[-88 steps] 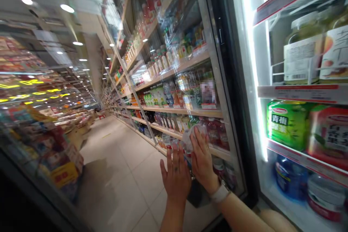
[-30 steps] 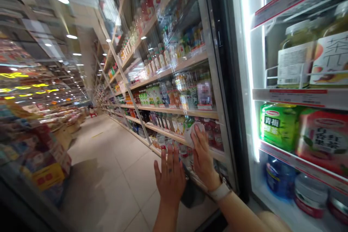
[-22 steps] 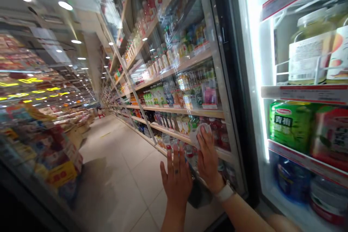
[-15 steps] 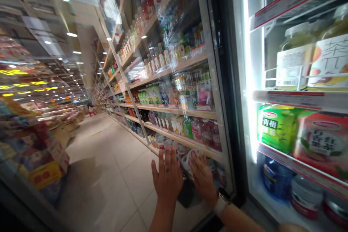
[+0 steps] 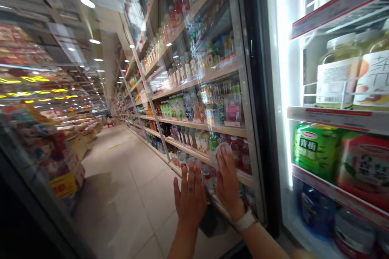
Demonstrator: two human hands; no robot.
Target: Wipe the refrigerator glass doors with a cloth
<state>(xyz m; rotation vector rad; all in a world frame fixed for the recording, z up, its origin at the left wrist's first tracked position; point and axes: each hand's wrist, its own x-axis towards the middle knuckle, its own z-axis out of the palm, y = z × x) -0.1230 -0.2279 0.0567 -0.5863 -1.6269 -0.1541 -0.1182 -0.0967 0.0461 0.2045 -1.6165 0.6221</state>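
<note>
A clear glass door (image 5: 142,194) fills the middle of the view, with its dark frame (image 5: 253,101) along the right. My left hand (image 5: 191,196) is held up with fingers spread, palm toward the glass, and a ring shows on one finger. It holds nothing. To its right, my right hand (image 5: 226,184) presses a crumpled white cloth (image 5: 223,151) against the pane under its fingertips; whether it is cloth or paper I cannot tell. A pale band (image 5: 246,221) circles the right wrist.
Right of the frame, a lit fridge holds bottles of pale drink (image 5: 337,73), a green drink pack (image 5: 316,145) and a red drink pack (image 5: 363,170). Shelves of drinks (image 5: 182,109), an aisle floor (image 5: 115,178) and stacked goods (image 5: 45,149) show through the glass.
My right hand has slid the white cloth upward and slightly right on the glass. My left hand stays nearly where it was. The whole view has shifted a little.
</note>
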